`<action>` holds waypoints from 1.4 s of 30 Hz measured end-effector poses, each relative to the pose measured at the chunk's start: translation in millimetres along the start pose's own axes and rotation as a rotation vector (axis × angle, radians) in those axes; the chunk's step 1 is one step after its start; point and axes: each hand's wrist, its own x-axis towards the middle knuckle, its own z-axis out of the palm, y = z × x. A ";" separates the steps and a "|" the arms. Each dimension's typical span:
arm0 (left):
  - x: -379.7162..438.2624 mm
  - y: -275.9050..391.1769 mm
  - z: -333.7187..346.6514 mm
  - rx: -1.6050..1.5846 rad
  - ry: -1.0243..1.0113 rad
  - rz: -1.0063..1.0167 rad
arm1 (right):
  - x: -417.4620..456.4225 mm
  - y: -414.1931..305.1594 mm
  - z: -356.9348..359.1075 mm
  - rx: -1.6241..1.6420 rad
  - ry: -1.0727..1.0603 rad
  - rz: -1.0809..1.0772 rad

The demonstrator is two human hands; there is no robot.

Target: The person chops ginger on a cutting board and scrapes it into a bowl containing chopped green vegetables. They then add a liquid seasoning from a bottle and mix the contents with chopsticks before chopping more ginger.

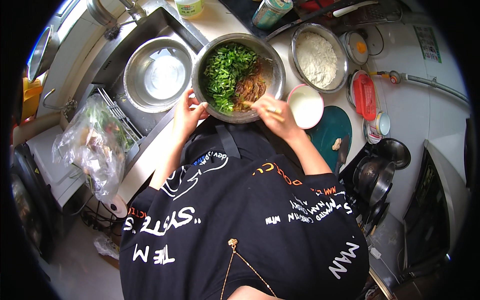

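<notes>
A metal bowl (pixel 278 80) stands at the counter's front edge, holding chopped green vegetables (pixel 225 75) on its left side and a brown, strand-like mixture (pixel 252 88) on its right. My left hand (pixel 189 114) grips this bowl's near-left rim, the thumb on the outer wall. In my right hand (pixel 275 114) are wooden chopsticks (pixel 276 117), their tips down in the brown mixture. Just right of that hand is a white bowl with a pink rim (pixel 305 106), with something pale in it. Behind it a metal bowl holds white flour (pixel 316 60).
At left, a metal basin of water (pixel 161 75) sits in the sink (pixel 108 67), near a plastic bag of vegetables (pixel 95 146). A green cutting board (pixel 326 127) bears a knife (pixel 342 153) and a small pale lump (pixel 337 144). A teal tin (pixel 270 14) stands behind; pans (pixel 375 180) are at right.
</notes>
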 end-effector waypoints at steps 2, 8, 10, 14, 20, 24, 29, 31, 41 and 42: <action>0.6 2.4 0.2 -0.001 -0.013 -0.001 | 5.1 8.0 -12.9 -0.068 0.174 0.072; 1.4 -1.5 1.2 -0.009 0.008 -0.004 | 12.1 21.5 -20.7 -0.156 0.333 0.045; 1.8 0.0 0.4 0.006 0.010 -0.002 | 4.6 12.2 -7.2 -0.052 0.224 0.226; 1.1 2.2 1.2 -0.006 0.012 0.014 | -6.2 -26.0 -6.5 0.042 0.186 0.134; -1.1 1.5 3.1 -0.030 0.019 0.005 | -0.9 -9.0 -22.7 -0.220 0.136 0.128; -0.6 3.5 0.7 0.000 0.000 0.009 | -5.1 -23.5 -23.8 0.047 0.111 0.207; -2.2 5.0 4.1 -0.024 0.041 0.006 | 0.1 -24.8 -37.0 -0.147 0.133 0.185; -1.8 2.8 2.7 -0.001 0.027 0.005 | -7.4 -30.9 -38.2 0.092 0.163 0.253; -0.4 3.3 2.1 -0.022 0.022 0.012 | -16.7 -19.2 -31.1 0.238 0.167 0.316; -0.4 1.7 2.3 -0.027 0.032 0.014 | -17.6 -20.6 -30.4 0.283 0.122 0.350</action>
